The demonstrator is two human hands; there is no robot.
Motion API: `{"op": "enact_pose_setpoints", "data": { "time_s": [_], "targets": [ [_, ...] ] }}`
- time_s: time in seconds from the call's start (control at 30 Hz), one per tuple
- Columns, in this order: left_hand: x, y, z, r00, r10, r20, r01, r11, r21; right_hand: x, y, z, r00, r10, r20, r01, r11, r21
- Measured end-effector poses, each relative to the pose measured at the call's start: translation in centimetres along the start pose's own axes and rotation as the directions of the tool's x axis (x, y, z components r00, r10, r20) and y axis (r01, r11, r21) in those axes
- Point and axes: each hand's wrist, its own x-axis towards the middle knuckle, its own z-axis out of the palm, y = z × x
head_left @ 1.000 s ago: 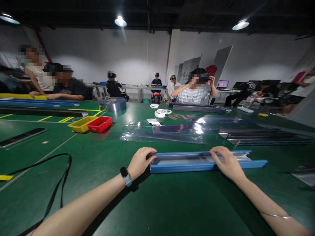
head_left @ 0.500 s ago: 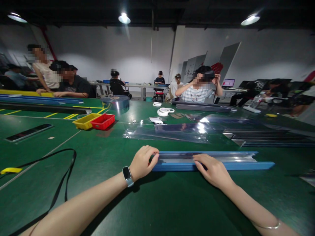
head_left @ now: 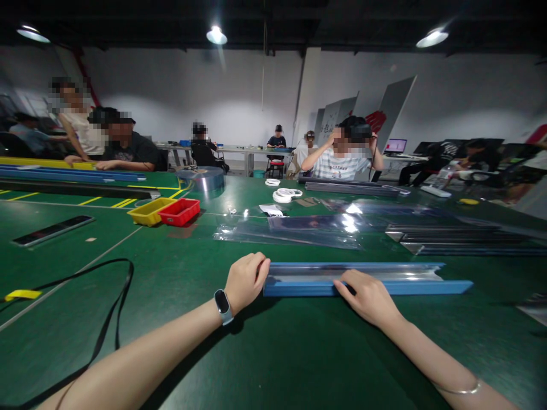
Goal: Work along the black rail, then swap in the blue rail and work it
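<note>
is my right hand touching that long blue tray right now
Touching. The head view shows the right hand with its fingers lying on the near edge of the blue tray.

A factory workshop: a long green worktop (head_left: 179, 285) with marked lines, parts bins (head_left: 179, 211) at 11 o'clock, stacked rails (head_left: 465, 239) at 2 o'clock, seated workers (head_left: 342, 156) under high ceiling lamps (head_left: 216, 36)

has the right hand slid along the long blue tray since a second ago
Yes. The right hand has slid left along the long blue tray, closer to the left hand gripping the tray's left end.
</note>
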Motion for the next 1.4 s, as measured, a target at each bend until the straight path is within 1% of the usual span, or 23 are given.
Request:
{"op": "enact_pose_setpoints", "data": {
  "time_s": [0.1, 0.2, 0.33, 0.47, 0.53, 0.6, 0.67, 0.73, 0.8, 0.9, 0.97, 1.0, 1.03, 1.1, 1.13, 1.17, 1.2, 1.23, 1.27, 1.33, 1.37, 1.4],
  "targets": [
    [0.2, -0.4, 0.0, 0.992, -0.118, -0.034, 0.115, 0.99, -0.085, 0.0, 0.2, 0.1, 1.0, -0.003, 0.019, 0.003, 1.0, -0.003],
    [0.3, -0.7, 0.0, 0.984, -0.176, -0.026, 0.17, 0.973, -0.155, 0.0, 0.5, 0.1, 1.0, -0.008, 0.026, 0.007, 1.0, 0.027],
    [0.5, -1.2, 0.6, 0.968, -0.251, -0.005, 0.243, 0.94, -0.238, -0.1, 0.6, 0.0, 1.0, -0.025, 0.014, 0.023, 0.99, 0.138],
    [0.8, -2.3, 1.2, 0.948, -0.317, 0.037, 0.309, 0.88, -0.362, -0.1, 0.5, -0.4, 0.999, -0.019, 0.038, 0.01, 0.971, 0.238],
    [0.9, -2.9, 1.1, 0.942, -0.322, 0.096, 0.332, 0.841, -0.427, 0.1, 0.4, -0.8, 0.998, -0.013, 0.067, -0.006, 0.957, 0.288],
    [0.9, -3.3, 0.9, 0.94, -0.272, 0.208, 0.34, 0.818, -0.464, 0.3, 0.4, -1.3, 0.994, -0.005, 0.108, -0.031, 0.944, 0.329],
    [0.8, -3.7, 0.6, 0.935, -0.18, 0.304, 0.309, 0.836, -0.454, 0.5, 0.3, -1.6, 0.99, 0.005, 0.139, -0.054, 0.935, 0.352],
    [0.8, -4.1, 0.4, 0.932, -0.088, 0.351, 0.241, 0.874, -0.421, 0.5, 0.2, -1.8, 0.991, 0.017, 0.136, -0.066, 0.929, 0.364],
    [1.0, -4.5, 0.3, 0.924, -0.013, 0.382, 0.181, 0.896, -0.405, 0.4, 0.2, -1.7, 0.994, 0.035, 0.106, -0.073, 0.926, 0.372],
    [1.7, -5.8, -0.2, 0.872, 0.064, 0.485, 0.156, 0.903, -0.4, 0.0, 0.3, -1.3, 0.997, 0.051, 0.058, -0.069, 0.927, 0.368],
    [2.4, -7.0, -1.3, 0.811, 0.092, 0.578, 0.155, 0.919, -0.364, -0.2, 0.5, -0.9, 0.998, 0.04, 0.042, -0.052, 0.936, 0.348],
    [2.8, -7.7, -2.1, 0.794, 0.094, 0.6, 0.152, 0.925, -0.347, -0.3, 0.6, -0.6, 0.999, 0.031, 0.038, -0.042, 0.941, 0.335],
    [3.3, -8.4, -3.0, 0.786, 0.096, 0.611, 0.14, 0.935, -0.327, -0.4, 0.7, -0.4, 0.999, 0.024, 0.035, -0.034, 0.945, 0.324],
    [4.1, -9.9, -5.3, 0.751, 0.108, 0.652, 0.107, 0.954, -0.281, -0.5, 0.8, -0.1, 1.0, 0.017, 0.015, -0.021, 0.947, 0.32],
    [4.5, -10.6, -6.5, 0.746, 0.104, 0.658, 0.1, 0.959, -0.265, -0.4, 0.7, 0.0, 1.0, 0.023, -0.012, -0.017, 0.945, 0.326],
    [4.9, -11.2, -7.7, 0.764, 0.09, 0.639, 0.106, 0.959, -0.262, -0.3, 0.7, 0.1, 0.998, 0.036, -0.056, -0.016, 0.943, 0.332],
    [5.3, -11.8, -8.8, 0.802, 0.062, 0.594, 0.124, 0.956, -0.267, -0.2, 0.5, 0.1, 0.991, 0.061, -0.115, -0.019, 0.942, 0.334],
    [5.7, -12.2, -9.7, 0.853, 0.016, 0.521, 0.157, 0.945, -0.286, 0.0, 0.4, 0.1, 0.977, 0.097, -0.187, -0.031, 0.943, 0.33],
    [5.9, -12.4, -10.5, 0.893, -0.031, 0.45, 0.199, 0.923, -0.33, 0.2, 0.2, 0.1, 0.954, 0.141, -0.264, -0.051, 0.946, 0.321],
    [6.3, -12.4, -11.4, 0.934, -0.098, 0.343, 0.254, 0.858, -0.446, 0.6, 0.0, 0.1, 0.896, 0.214, -0.389, -0.101, 0.951, 0.291],
    [6.4, -12.1, -11.5, 0.951, -0.111, 0.288, 0.248, 0.829, -0.501, 0.8, -0.1, 0.1, 0.873, 0.232, -0.43, -0.119, 0.954, 0.274],
    [6.4, -11.8, -11.4, 0.959, -0.119, 0.256, 0.244, 0.804, -0.542, 0.9, -0.2, 0.0, 0.857, 0.238, -0.457, -0.13, 0.958, 0.255]
  ]
}}
